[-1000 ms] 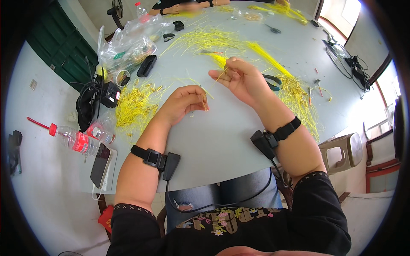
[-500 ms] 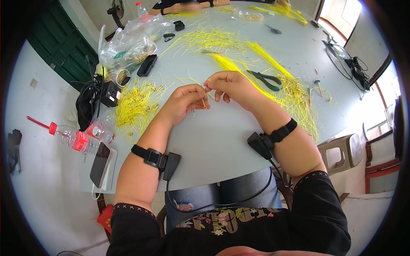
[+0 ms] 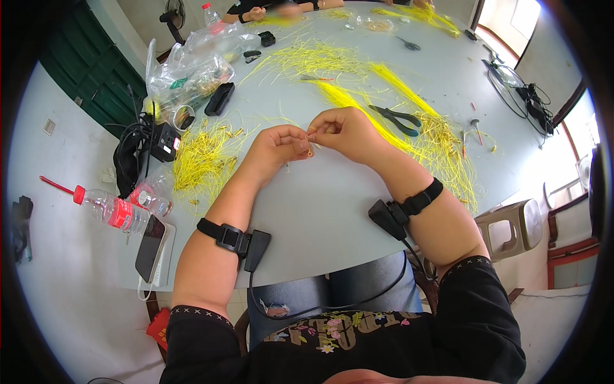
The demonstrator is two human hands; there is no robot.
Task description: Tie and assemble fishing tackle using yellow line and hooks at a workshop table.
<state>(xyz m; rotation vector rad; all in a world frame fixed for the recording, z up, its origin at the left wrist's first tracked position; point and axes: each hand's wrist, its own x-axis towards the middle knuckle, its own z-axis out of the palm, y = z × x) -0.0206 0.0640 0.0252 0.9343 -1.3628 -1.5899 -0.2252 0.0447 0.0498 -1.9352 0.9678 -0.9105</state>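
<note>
Over the grey table (image 3: 320, 217), both hands meet in front of me with fingertips close together. My left hand (image 3: 276, 152) is closed in a pinch on a small gold-coloured piece with a ring end (image 3: 310, 153), which sticks out below the fingertips. My right hand (image 3: 348, 136) is also pinched, its fingertips at the upper end of that piece; what lies between them is too small to make out. A bundle of yellow strands (image 3: 348, 102) lies just beyond the right hand. Past my left wrist is a heap of finished-looking yellow strands with gold ends (image 3: 203, 157).
Dark-handled pliers (image 3: 398, 120) rest by the right-hand strands. More loose yellow strands (image 3: 307, 57) spread farther back. At left are a plastic bottle (image 3: 115, 210), a phone (image 3: 151, 246), a black box with cables (image 3: 166, 142) and plastic bags (image 3: 192, 67). Another person's hand (image 3: 257, 14) shows across the table.
My right fingers have curled in and closed nearer the left fingertips. The ring end of the small piece has risen slightly and turned.
</note>
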